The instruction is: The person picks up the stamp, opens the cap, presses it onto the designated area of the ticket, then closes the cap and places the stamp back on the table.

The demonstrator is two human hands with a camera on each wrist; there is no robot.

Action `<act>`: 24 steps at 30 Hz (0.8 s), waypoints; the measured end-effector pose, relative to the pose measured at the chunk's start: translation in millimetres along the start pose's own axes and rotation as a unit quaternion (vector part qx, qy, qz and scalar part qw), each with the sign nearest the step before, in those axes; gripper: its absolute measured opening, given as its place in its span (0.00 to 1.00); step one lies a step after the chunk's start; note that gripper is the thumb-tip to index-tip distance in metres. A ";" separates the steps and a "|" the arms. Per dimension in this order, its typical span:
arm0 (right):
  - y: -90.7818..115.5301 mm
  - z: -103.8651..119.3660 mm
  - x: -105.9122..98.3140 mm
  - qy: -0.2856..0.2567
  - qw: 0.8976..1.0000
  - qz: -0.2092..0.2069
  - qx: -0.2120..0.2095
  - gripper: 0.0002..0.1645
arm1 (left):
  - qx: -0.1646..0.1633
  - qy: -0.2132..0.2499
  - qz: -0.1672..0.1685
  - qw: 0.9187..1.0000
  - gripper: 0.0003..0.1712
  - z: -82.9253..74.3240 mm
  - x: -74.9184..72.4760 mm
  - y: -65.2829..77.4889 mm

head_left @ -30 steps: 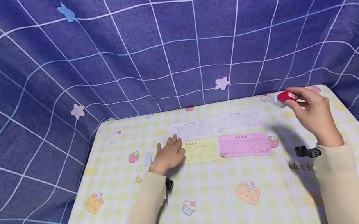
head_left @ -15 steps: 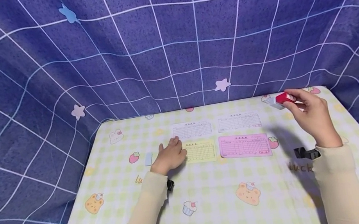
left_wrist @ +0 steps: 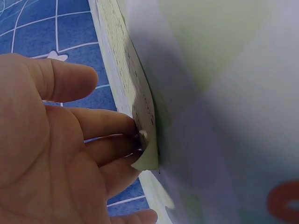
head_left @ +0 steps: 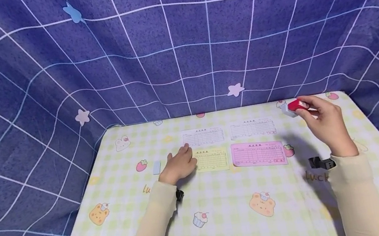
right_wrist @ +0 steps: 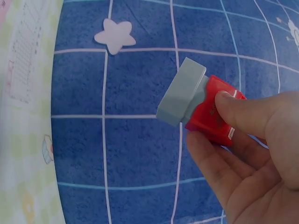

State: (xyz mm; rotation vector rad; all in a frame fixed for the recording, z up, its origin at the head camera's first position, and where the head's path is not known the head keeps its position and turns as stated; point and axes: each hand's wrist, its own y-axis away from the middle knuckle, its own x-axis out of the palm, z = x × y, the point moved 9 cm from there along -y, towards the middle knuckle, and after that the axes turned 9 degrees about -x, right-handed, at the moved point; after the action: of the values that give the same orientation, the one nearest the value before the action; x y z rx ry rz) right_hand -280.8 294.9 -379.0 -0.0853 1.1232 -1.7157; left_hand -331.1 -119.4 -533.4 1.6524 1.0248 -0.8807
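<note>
My right hand (head_left: 327,124) pinches a red self-inking stamp (right_wrist: 212,109) with a grey-blue lower block, raised above the back right of the table. In the right wrist view, thumb and fingers grip its red body. My left hand (head_left: 178,164) rests at the left end of a yellow printed slip (head_left: 212,160). The left wrist view shows its fingertips touching that slip's curled corner (left_wrist: 148,161). Right of it lies a pink slip (head_left: 258,153) with a red boxed mark at its lower right. Behind are two white slips, one left (head_left: 207,136) and one right (head_left: 251,128) with a similar red mark.
A small light-blue rectangular piece (head_left: 157,167) lies left of my left hand. The green checked tablecloth (head_left: 231,232) carries printed bears, cupcakes and strawberries. A blue gridded curtain (head_left: 195,62) with stars hangs behind and at both sides of the table.
My right hand has shifted slightly left with the stamp, still held above the table. The left hand and the slips stay nearly where they were.
</note>
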 end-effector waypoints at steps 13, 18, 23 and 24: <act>-11.0 17.9 40.1 -0.007 0.997 0.047 -0.056 0.20 | -0.005 0.012 0.000 1.000 0.38 0.3 -0.2 0.4; -15.5 24.5 56.0 -0.013 0.995 0.066 -0.067 0.20 | -0.005 0.008 0.000 1.000 0.38 1.2 0.2 -0.7; -16.9 27.4 71.5 -0.030 0.994 0.081 -0.071 0.20 | -0.004 0.007 -0.001 1.000 0.38 2.1 -0.3 -1.2; -16.7 27.6 74.9 -0.033 0.993 0.084 -0.072 0.20 | -0.004 0.007 -0.001 1.000 0.38 2.3 -0.3 -1.4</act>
State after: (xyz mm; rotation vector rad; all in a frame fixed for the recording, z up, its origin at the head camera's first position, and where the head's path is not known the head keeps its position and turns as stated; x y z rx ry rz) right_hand -312.3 219.8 -384.3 -0.1323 1.1710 -1.4732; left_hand -332.7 -121.3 -534.3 1.6529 1.0374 -0.8668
